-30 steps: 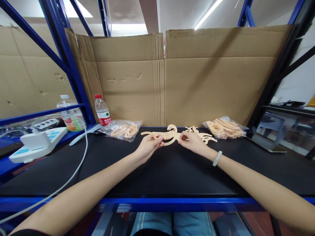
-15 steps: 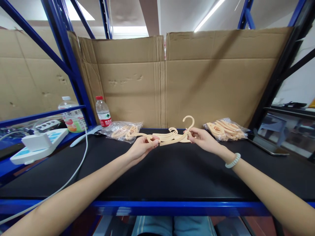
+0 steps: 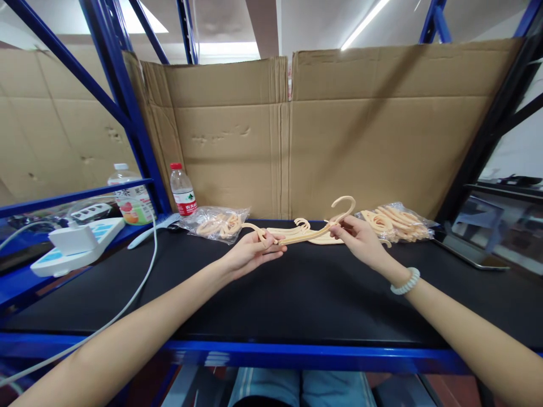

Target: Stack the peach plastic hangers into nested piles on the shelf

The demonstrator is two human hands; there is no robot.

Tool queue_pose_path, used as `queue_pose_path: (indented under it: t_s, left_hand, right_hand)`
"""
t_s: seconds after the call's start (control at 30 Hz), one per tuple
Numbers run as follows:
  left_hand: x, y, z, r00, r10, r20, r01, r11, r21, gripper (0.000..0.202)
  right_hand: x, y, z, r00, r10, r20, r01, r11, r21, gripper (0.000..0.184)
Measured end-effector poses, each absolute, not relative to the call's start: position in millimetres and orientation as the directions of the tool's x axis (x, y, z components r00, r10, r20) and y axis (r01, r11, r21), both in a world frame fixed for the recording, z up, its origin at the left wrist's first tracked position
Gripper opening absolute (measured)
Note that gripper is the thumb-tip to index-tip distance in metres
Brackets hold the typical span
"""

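1. head view: the left hand point(image 3: 250, 255) pinches one end of a pale peach hanger point(image 3: 304, 237) between thumb and forefinger, the lower fingers stretched out toward the right.
2. a curved piece point(image 3: 253, 227) sticks out up and to the left from that same pinch; whether it is joined to the hanger is hidden by these fingers.
3. the right hand point(image 3: 360, 240) pinches the hanger just below its hook point(image 3: 344, 198), thumb and fingertips pressed on it; the hook rises above the right fingertips, curling over to the left.
4. the hanger spans the gap between the two sets of fingers at a slant, its higher end at the right fingertips.
5. just behind it, between the fingers of both hands, stacked hangers point(image 3: 282, 231) lie on the black table point(image 3: 297, 299), small hooks point(image 3: 302, 222) at the back.
6. beyond the left fingers and to their left lies a clear bag of peach parts point(image 3: 218, 223); beyond the right fingers and to their right, a second clear bag point(image 3: 396, 221).
7. well left of the left fingers are a red-capped bottle point(image 3: 184, 195) and a white power strip point(image 3: 104, 229).
8. a pale bracelet point(image 3: 406, 281) circles the wrist behind the right fingers.
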State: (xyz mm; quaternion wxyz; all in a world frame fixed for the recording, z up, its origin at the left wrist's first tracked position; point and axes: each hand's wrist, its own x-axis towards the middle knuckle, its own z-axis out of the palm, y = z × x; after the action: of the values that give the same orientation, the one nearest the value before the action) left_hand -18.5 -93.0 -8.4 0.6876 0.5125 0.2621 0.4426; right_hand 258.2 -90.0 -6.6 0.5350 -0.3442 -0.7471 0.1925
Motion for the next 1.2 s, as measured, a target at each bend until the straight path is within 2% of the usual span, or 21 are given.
queue_pose_path:
  t_s: [0.4, 0.7, 1.07, 1.2]
  left_hand:
    - [-13, -98, -7, 0.509, 0.851, 0.132, -0.361, 0.072, 0.930, 0.025]
    - [-13, -98, -13, 0.513, 0.848, 0.134, -0.330, 0.050, 0.943, 0.031]
    - [-5, -102, -20, 0.276, 0.922, 0.272, -0.351, -0.167, 0.921, 0.034]
    - [-5, -102, -21, 0.160, 0.950, 0.267, -0.344, -0.200, 0.918, 0.033]
  right_hand:
    - [254, -94, -5, -0.200, 0.689, 0.696, 0.373, 0.711, -0.596, 0.025]
    - [251, -100, -8, -0.207, 0.624, 0.753, 0.394, 0.758, -0.519, 0.020]
    - [241, -108, -14, -0.183, 0.598, 0.781, 0.426, 0.764, -0.485, 0.018]
    - [232, -116, -13, -0.149, 0.579, 0.802, 0.454, 0.760, -0.465, 0.020]
